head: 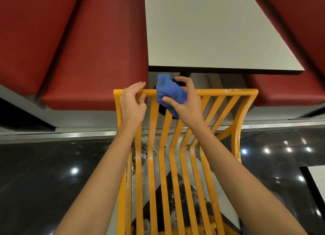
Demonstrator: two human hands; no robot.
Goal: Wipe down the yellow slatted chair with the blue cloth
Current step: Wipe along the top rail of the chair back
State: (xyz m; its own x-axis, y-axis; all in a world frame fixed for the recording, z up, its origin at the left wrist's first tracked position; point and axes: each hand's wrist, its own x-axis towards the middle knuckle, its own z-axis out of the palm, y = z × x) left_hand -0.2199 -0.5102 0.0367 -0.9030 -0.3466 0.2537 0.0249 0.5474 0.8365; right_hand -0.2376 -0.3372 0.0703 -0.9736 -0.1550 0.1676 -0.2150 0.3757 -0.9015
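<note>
The yellow slatted chair (pixel 226 92) fills the lower middle of the head view, its far top rail running across below the table edge. My left hand (pixel 131 102) grips that rail near its left corner, fingers curled over it. My right hand (pixel 188 102) holds the bunched blue cloth (pixel 169 92) against the rail just right of the left hand, thumb and fingers around the cloth. White specks and scuffs show on the rail's right part and on the right upright. Both forearms reach over the slats.
A grey table (pixel 211 32) with a dark edge stands just beyond the chair. Red padded benches (pixel 79 50) flank it on the left and on the right (pixel 299 23). Glossy dark floor lies on both sides of the chair. A white surface corner (pixel 318 178) shows at the right.
</note>
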